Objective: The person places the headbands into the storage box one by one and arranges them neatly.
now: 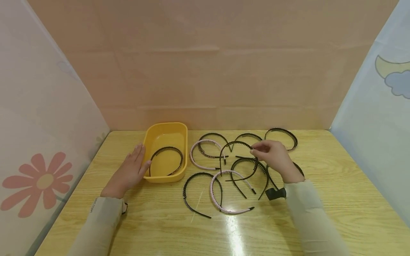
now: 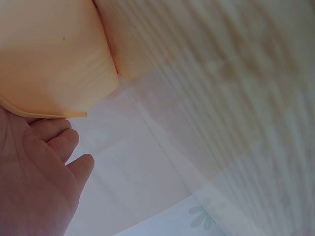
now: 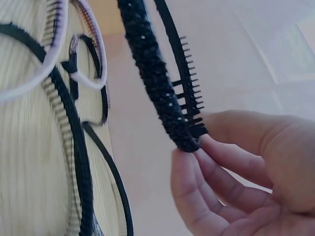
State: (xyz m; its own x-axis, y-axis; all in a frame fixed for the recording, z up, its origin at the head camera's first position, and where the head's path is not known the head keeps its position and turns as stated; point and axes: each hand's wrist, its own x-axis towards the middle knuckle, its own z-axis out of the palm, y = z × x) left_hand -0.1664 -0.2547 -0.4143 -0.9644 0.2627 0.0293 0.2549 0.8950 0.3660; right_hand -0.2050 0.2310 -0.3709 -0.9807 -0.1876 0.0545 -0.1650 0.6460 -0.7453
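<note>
My right hand [image 1: 272, 154] pinches a black headband [image 1: 238, 142] between thumb and fingertips, lifted above the others. In the right wrist view this headband [image 3: 150, 73] has a glittery outer face and comb teeth inside. My left hand [image 1: 128, 174] rests against the left side of a yellow plastic basin [image 1: 187, 145], its fingers nearly straight and the thumb by the rim. The left wrist view shows those fingers [image 2: 56, 130] touching the basin's edge [image 2: 54, 115]. Inside the basin lies one black toothed headband [image 1: 182, 158].
Around and below my right hand, several black headbands [image 1: 184, 190] and two pink ones [image 1: 212, 193] lie on the wooden table [image 1: 153, 220], some overlapping. One black headband [image 1: 289, 133] is at the back right. Fabric walls [image 1: 205, 78] enclose the back and sides.
</note>
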